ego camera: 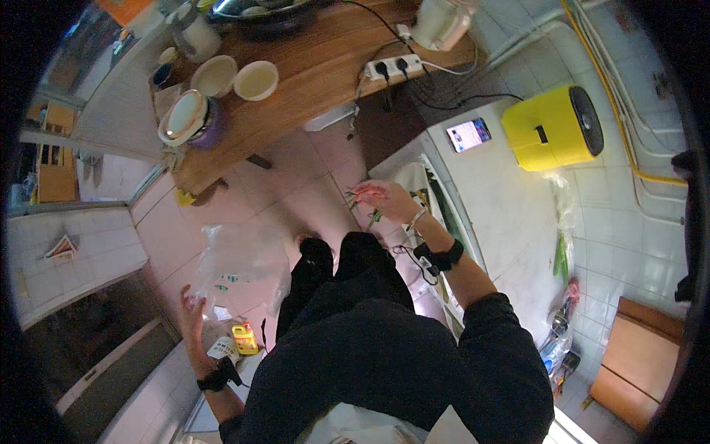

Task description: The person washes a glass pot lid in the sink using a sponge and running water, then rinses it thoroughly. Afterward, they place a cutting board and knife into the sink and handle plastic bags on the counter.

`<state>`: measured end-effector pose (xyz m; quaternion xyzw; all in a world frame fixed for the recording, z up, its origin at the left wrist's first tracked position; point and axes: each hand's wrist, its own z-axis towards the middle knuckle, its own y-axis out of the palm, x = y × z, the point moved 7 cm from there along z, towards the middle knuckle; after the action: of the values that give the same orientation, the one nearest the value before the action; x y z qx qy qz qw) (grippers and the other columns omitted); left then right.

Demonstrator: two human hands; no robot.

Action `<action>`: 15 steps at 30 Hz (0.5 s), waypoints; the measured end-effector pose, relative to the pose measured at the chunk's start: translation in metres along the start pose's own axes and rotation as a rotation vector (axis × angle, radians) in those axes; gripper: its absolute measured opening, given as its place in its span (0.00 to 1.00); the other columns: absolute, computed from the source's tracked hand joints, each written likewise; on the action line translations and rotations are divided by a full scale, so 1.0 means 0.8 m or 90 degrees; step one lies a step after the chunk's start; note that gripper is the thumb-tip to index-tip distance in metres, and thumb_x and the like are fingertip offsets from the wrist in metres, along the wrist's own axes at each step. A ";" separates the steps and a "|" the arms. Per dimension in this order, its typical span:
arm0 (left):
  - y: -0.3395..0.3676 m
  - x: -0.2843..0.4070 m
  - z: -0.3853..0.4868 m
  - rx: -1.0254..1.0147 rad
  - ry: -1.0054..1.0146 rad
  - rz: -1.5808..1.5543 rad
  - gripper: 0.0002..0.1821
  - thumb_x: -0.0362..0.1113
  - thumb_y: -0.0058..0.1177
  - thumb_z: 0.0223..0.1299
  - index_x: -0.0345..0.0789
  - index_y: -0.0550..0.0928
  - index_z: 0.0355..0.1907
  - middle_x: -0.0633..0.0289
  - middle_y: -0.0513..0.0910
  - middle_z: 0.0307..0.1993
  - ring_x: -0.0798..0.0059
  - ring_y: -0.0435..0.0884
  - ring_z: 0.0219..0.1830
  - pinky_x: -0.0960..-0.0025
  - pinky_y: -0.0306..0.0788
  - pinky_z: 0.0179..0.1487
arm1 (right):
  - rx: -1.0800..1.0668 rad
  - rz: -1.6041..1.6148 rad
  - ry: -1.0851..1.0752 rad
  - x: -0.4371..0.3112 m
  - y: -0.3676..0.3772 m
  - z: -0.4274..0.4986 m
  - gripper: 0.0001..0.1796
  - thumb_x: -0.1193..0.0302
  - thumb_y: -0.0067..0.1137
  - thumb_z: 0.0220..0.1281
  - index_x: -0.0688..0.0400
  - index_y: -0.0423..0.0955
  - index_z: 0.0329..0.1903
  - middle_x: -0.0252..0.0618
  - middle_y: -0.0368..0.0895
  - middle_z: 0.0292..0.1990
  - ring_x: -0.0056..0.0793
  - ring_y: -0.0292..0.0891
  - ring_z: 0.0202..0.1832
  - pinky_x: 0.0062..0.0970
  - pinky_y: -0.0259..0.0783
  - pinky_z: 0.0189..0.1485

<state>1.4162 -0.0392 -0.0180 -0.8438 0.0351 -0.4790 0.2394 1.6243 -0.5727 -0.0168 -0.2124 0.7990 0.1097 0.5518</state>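
Note:
At the lower left, my left hand (pixel 193 311), its fingers curled, is at the edge of a clear plastic bag (pixel 244 255) with green print and appears to grip it. The bag hangs open in front of the pink floor tiles, left of my legs. To the right of my knees, my right hand (pixel 395 204) is closed around a small reddish bundle (pixel 369 191), whose exact kind is too blurred to tell. Green leafy bits (pixel 375 216) stick out below that hand. Both wrists wear black bands.
A wooden counter (pixel 310 66) carries bowls (pixel 256 81) and a power strip (pixel 394 66). On the white worktop (pixel 499 222) at right are a lit phone (pixel 468 135) and a yellow appliance (pixel 549 129). A yellow pump bottle (pixel 244 338) stands low at left.

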 end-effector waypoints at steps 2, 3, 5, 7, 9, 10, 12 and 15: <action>-0.031 -0.018 0.009 0.015 -0.058 -0.032 0.30 0.28 0.60 0.50 0.36 0.67 0.58 0.54 0.71 0.45 0.70 0.74 0.43 0.70 0.73 0.42 | -0.013 -0.093 -0.034 -0.030 0.017 0.036 0.16 0.67 0.54 0.62 0.62 0.75 0.50 0.39 0.82 0.43 0.27 0.79 0.44 0.25 0.73 0.47; -0.046 -0.026 0.014 0.029 -0.091 -0.042 0.31 0.28 0.60 0.50 0.36 0.66 0.58 0.54 0.71 0.46 0.70 0.74 0.43 0.70 0.73 0.43 | -0.016 -0.142 -0.034 -0.043 0.021 0.055 0.16 0.66 0.54 0.62 0.61 0.75 0.49 0.39 0.83 0.43 0.29 0.79 0.45 0.25 0.73 0.47; -0.064 -0.029 0.024 0.042 -0.051 -0.063 0.32 0.27 0.60 0.51 0.38 0.65 0.60 0.54 0.72 0.46 0.70 0.73 0.44 0.71 0.73 0.43 | -0.045 -0.234 -0.041 -0.072 0.019 0.092 0.15 0.69 0.54 0.64 0.64 0.73 0.50 0.38 0.81 0.44 0.21 0.76 0.47 0.22 0.71 0.50; -0.076 -0.037 0.033 0.069 -0.035 -0.053 0.33 0.27 0.60 0.51 0.39 0.65 0.61 0.54 0.72 0.46 0.69 0.73 0.45 0.72 0.73 0.44 | -0.053 -0.314 -0.110 -0.111 0.011 0.129 0.15 0.68 0.54 0.64 0.64 0.73 0.50 0.37 0.81 0.44 0.21 0.76 0.46 0.22 0.71 0.49; -0.084 -0.045 0.040 0.106 -0.030 -0.019 0.34 0.27 0.61 0.50 0.39 0.64 0.61 0.53 0.72 0.47 0.68 0.73 0.46 0.71 0.72 0.45 | -0.018 -0.295 -0.114 -0.151 -0.016 0.178 0.15 0.68 0.55 0.64 0.63 0.74 0.50 0.36 0.81 0.42 0.20 0.75 0.44 0.20 0.71 0.48; -0.087 -0.052 0.043 0.121 -0.047 -0.028 0.34 0.28 0.61 0.49 0.39 0.64 0.61 0.53 0.72 0.48 0.67 0.73 0.47 0.70 0.72 0.46 | 0.009 -0.324 -0.165 -0.181 -0.032 0.198 0.14 0.67 0.53 0.64 0.62 0.75 0.48 0.39 0.82 0.42 0.24 0.77 0.44 0.24 0.72 0.46; -0.093 -0.061 0.051 0.153 -0.074 -0.050 0.35 0.29 0.62 0.49 0.38 0.65 0.61 0.53 0.72 0.48 0.66 0.73 0.48 0.67 0.71 0.49 | 0.054 -0.276 -0.164 -0.233 -0.074 0.245 0.15 0.65 0.53 0.64 0.62 0.77 0.47 0.40 0.83 0.41 0.26 0.78 0.43 0.25 0.72 0.44; -0.107 -0.058 0.066 0.226 -0.074 0.092 0.35 0.29 0.62 0.48 0.38 0.65 0.62 0.52 0.72 0.50 0.64 0.72 0.50 0.64 0.70 0.52 | 0.053 -0.182 -0.201 -0.316 -0.131 0.326 0.17 0.65 0.56 0.62 0.61 0.75 0.50 0.34 0.82 0.42 0.20 0.76 0.43 0.21 0.72 0.44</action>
<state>1.4200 0.0695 -0.0396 -0.8097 -0.0033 -0.4098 0.4201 1.9664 -0.5035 0.1280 -0.2810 0.6681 0.0290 0.6884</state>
